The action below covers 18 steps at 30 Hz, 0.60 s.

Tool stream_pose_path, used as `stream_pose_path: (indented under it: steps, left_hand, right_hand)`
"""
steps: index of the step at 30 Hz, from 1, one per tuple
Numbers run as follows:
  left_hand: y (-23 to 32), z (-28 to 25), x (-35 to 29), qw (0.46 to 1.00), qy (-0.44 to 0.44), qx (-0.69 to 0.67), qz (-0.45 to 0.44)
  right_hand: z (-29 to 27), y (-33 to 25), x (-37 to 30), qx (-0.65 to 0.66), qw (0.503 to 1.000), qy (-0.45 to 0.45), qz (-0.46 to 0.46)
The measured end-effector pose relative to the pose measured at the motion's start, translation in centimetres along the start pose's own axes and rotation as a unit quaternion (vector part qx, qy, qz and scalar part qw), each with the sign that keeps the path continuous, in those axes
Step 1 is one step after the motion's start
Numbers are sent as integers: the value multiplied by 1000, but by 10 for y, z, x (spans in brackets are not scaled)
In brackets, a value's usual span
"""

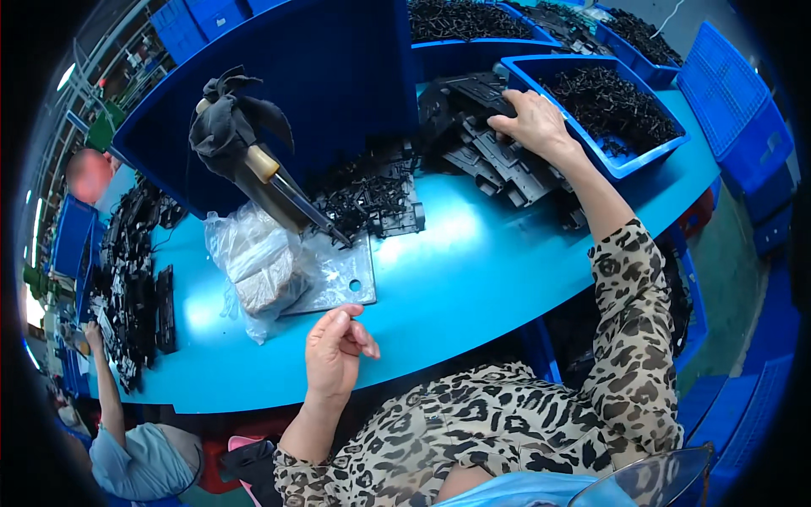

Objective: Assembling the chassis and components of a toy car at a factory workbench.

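Low at the centre, my left hand (pixel 334 353) is raised by the table's near edge, fingers curled in toward the thumb. Whether anything small sits between them I cannot make out. My right hand (pixel 536 125) reaches to the far right, thumb and forefinger apart, over a pile of black plastic frame parts (pixel 507 160); it touches or nearly touches the upper ones. Ahead of my left hand lies a metal plate with a round hole (pixel 342 283). Beside it stands a block wrapped in clear plastic (pixel 258 258). A cloth-wrapped tool with a pale handle (pixel 263 165) leans over the plate.
Small black pieces (pixel 363 198) lie heaped behind the plate. A blue bin (pixel 338 76) rises behind them. Another blue bin (pixel 621 165) at the right holds small black parts. More black parts (pixel 131 279) cover the table's left, where a co-worker (pixel 139 460) sits.
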<state>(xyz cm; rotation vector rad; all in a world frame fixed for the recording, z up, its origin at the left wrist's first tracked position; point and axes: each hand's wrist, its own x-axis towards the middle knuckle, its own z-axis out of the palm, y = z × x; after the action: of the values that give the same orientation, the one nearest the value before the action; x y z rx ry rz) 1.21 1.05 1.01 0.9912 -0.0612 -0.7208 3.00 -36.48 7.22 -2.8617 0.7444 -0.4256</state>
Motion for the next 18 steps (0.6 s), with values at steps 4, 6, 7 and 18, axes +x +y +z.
stream_pose_path:
  steps: [4, 6, 7, 18]
  left_hand:
    - [-3, 1, -1, 1000, 2, -8, -18]
    - [-6, 2, 0, 1000, -1, -7, -24]
    - [-6, 2, 0, 999, -6, -8, -31]
    - [-26, 10, 12, 980, -159, 53, -103]
  right_hand:
    - [11, 13, -3, 179, 975, 129, -34]
    - [3, 13, -11, 269, 956, 114, 0]
    - [2, 10, -14, 310, 936, 169, -4]
    - [2, -61, -119, 571, 711, -111, -395]
